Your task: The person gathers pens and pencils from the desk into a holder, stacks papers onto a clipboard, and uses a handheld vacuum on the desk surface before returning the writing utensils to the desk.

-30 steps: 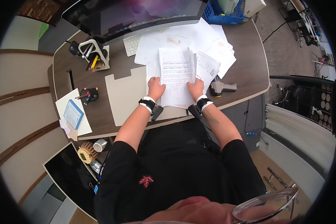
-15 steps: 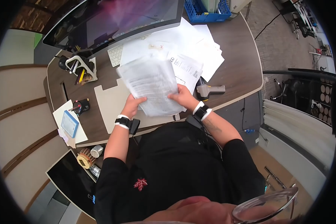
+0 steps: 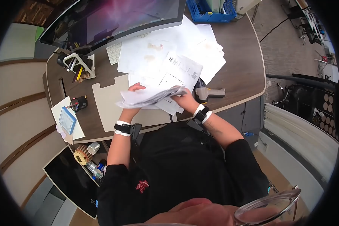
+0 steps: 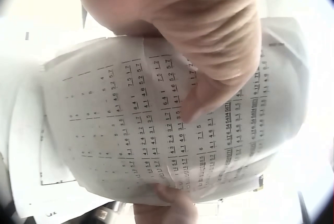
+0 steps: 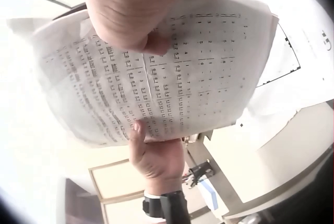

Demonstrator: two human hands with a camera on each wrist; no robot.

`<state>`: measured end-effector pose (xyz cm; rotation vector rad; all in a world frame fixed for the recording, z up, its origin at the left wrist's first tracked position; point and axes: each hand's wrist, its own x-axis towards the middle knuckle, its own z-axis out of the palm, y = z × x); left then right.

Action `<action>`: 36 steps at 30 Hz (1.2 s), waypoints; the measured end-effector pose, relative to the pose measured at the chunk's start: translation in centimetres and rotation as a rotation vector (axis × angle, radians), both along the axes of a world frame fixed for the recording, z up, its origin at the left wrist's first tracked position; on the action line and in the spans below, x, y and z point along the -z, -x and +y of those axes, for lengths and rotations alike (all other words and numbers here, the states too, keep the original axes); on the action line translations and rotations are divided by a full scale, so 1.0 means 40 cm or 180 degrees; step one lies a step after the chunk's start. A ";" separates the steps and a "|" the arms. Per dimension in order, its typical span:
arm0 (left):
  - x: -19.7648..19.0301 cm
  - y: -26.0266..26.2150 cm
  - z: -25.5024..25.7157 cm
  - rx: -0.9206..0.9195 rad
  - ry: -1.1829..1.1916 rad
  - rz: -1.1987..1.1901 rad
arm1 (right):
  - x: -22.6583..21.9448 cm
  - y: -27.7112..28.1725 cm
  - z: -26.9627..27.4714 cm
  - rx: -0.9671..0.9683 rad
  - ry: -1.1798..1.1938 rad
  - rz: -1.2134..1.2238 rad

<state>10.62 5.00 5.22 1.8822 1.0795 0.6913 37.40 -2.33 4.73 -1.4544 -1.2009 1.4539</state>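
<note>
A stack of printed sheets (image 3: 150, 97) is held up off the brown desk (image 3: 245, 64), seen almost edge-on from the head view. My left hand (image 3: 135, 90) grips its left end with fingers curled over the top edge. My right hand (image 3: 183, 101) grips its right end. In the left wrist view the left thumb presses on the rows of print on the stack of printed sheets (image 4: 130, 146). The right wrist view has the right hand (image 5: 151, 15) pinching the stack (image 5: 177, 88) from above, with the left hand (image 5: 154, 161) holding its far edge.
Loose white papers (image 3: 184, 49) cover the desk in front of a monitor (image 3: 113, 19) and keyboard (image 3: 115, 52). A grey handheld scanner (image 3: 209, 92) lies right of my hands. A beige mat (image 3: 109, 101), pen rack (image 3: 79, 66), black cup (image 3: 79, 102) and blue basket (image 3: 213, 9) stand around.
The stack lay flat on the desk under both hands a second ago. Both hands lifted it, tilted it toward the monitor, and now hold it turned nearly level above the desk.
</note>
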 end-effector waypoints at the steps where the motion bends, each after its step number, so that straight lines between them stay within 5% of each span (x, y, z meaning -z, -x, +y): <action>1: -0.042 -0.015 0.004 -0.0231 0.0626 -0.0295 | -0.005 -0.007 -0.003 0.0257 -0.0285 0.0097; 4: -0.092 -0.095 0.068 -0.0482 0.1426 -0.0862 | -0.032 -0.048 0.000 0.1540 0.0541 0.1393; 6: -0.052 -0.171 0.105 -0.0743 0.2058 -0.0878 | 0.027 -0.066 -0.008 0.1917 0.0614 0.1172; 7: 0.006 -0.193 0.118 -0.0479 0.1624 -0.0156 | 0.071 -0.071 -0.021 0.2058 0.0846 0.1081; 10: 0.199 -0.231 0.106 0.0039 0.0577 0.1472 | 0.231 -0.073 -0.065 0.0958 0.0391 -0.1926; 12: 0.233 -0.253 0.078 -0.0001 0.0327 0.1915 | 0.226 -0.015 -0.056 0.1379 0.0904 -0.1847; 18: 0.185 -0.251 0.078 -0.0182 0.1600 0.1160 | 0.162 -0.007 -0.020 0.1326 0.1702 -0.1742; 19: 0.147 -0.249 0.074 -0.0290 0.1747 0.0901 | 0.205 -0.004 -0.031 0.1394 0.1597 -0.1917; 22: 0.154 -0.212 0.066 -0.0139 0.2322 0.0032 | 0.249 -0.036 -0.065 0.1837 0.1377 -0.0768; 27: 0.090 -0.138 0.069 -0.0526 0.3100 -0.0728 | 0.275 -0.005 -0.070 0.2202 0.1244 -0.0791; 30: 0.076 -0.073 0.077 -0.0938 0.3445 -0.1812 | 0.143 0.003 0.010 0.2158 0.1303 0.0783; 34: 0.095 -0.009 0.068 -0.1242 0.3619 -0.2544 | 0.132 -0.009 0.112 0.0808 0.0842 0.0614; 36: 0.110 -0.016 0.054 -0.1512 0.3603 -0.2791 | 0.071 0.006 0.195 0.0351 0.0606 -0.0602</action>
